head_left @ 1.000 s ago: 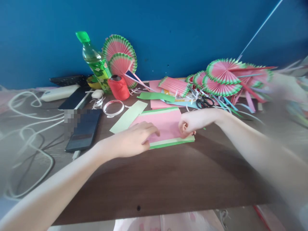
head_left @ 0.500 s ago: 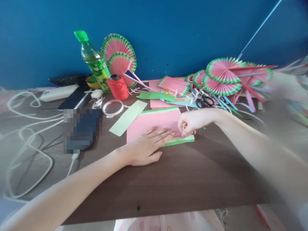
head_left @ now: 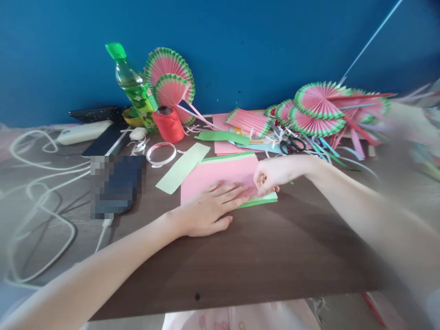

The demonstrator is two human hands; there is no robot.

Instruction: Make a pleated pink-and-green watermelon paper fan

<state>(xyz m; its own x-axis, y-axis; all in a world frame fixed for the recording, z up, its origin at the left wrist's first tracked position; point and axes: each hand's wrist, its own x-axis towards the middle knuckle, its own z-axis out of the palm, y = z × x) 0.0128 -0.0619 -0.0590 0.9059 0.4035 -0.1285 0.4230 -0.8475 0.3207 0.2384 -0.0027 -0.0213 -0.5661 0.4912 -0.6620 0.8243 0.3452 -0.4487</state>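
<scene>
A pink sheet of paper (head_left: 227,170) with light and dark green strips along its far and near edges lies on the brown table. My left hand (head_left: 213,208) rests flat across its near part, fingers stretched toward the right. Close to those fingertips, my right hand (head_left: 268,178) is curled with thumb and forefinger brought together at the sheet's right edge. What its fingers hold, if anything, is hidden. A pale green paper strip (head_left: 184,167) lies at the sheet's left, and a darker green strip (head_left: 223,137) lies beyond it.
Behind stand a green bottle (head_left: 135,91), a red ribbon spool (head_left: 169,124) and pleated watermelon-coloured fans (head_left: 319,107). A tape roll (head_left: 161,154), scissors (head_left: 292,145), a blurred dark device (head_left: 118,185) and white cables (head_left: 72,229) lie around. The table's front edge (head_left: 223,305) is near.
My left fingertips have shifted slightly right, covering a little more of the near green edge. My right hand and the sheet have hardly moved.
</scene>
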